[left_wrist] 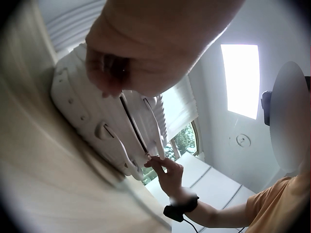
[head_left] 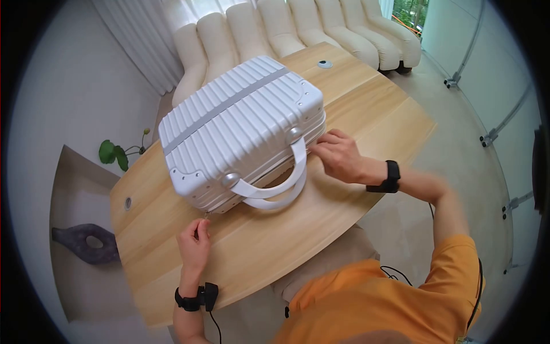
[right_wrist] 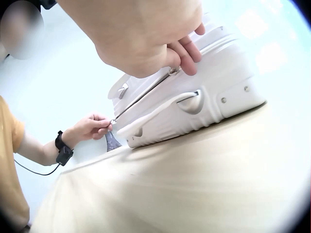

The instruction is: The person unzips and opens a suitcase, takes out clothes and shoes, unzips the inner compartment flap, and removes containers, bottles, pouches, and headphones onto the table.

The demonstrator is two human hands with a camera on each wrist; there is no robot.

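A white ribbed hard-shell suitcase [head_left: 229,123] lies flat on the wooden table, its two white carry handles [head_left: 278,192] facing the person. At its near left corner the left hand [head_left: 195,246] pinches a small metal zipper pull [right_wrist: 113,121] between thumb and index finger. Over at the right end of the handle side, the right hand [head_left: 339,157] pinches another zipper pull [right_wrist: 172,71] with thumb and fingers. Between the two hands a dark zipper line [left_wrist: 133,121] runs along the suitcase's side, between the handles.
The wooden table [head_left: 240,258] has a curved front edge close to the person. A round grommet [head_left: 128,203] is set at its left and another [head_left: 325,64] at the far end. A cream sofa [head_left: 246,34] stands behind, and a dark ring-shaped sculpture [head_left: 89,243] sits in a wall niche.
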